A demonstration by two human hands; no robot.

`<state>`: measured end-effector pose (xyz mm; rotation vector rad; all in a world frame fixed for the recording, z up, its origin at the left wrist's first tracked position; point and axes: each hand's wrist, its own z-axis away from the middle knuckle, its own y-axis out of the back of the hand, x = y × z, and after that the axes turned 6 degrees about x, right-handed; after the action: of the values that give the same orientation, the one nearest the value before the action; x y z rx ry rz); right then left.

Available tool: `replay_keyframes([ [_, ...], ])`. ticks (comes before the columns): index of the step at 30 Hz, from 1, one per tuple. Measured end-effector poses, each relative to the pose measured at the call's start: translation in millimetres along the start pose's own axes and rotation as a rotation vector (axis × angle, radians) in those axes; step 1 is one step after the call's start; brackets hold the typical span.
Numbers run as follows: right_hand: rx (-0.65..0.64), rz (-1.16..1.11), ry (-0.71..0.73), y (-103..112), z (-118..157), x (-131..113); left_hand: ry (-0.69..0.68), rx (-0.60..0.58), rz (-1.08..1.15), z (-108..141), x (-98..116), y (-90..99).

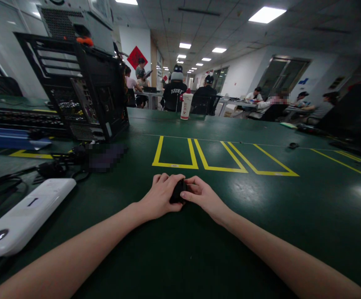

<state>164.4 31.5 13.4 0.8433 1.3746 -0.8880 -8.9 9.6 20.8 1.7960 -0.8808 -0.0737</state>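
L grip (162, 193), R grip (204, 197): 2 on 1 blk obj (177, 191)

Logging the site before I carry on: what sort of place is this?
Probably a shared office or workshop: what looks like an open computer case stands on a green table marked with yellow outlines, and people sit farther back.

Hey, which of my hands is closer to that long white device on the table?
Left. Your left hand, on the black object, is to the right of the white device; your right hand is at that object's other side, farther right.
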Motion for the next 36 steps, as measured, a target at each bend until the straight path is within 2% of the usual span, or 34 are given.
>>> replay_keyframes([
  [8,0.049,0.038,-0.022,-2.0,-1.0,0.5,0.008,0.165,-0.243,1.0,-4.6,-14.5],
  [18,0.106,0.061,0.015,2.5,-3.3,1.0,0.026,0.152,0.014,0.3,-10.5,-16.0],
  [24,0.141,0.068,0.058,2.2,-6.8,5.9,-0.003,0.227,-0.118,-2.5,-15.3,-13.3],
  [30,0.057,0.072,0.098,-1.6,-3.6,6.7,-0.008,0.069,0.061,-4.9,-21.0,-12.8],
  [36,0.031,0.068,0.143,-1.5,-1.1,7.2,0.032,0.062,0.088,-5.3,-20.5,-10.0],
])
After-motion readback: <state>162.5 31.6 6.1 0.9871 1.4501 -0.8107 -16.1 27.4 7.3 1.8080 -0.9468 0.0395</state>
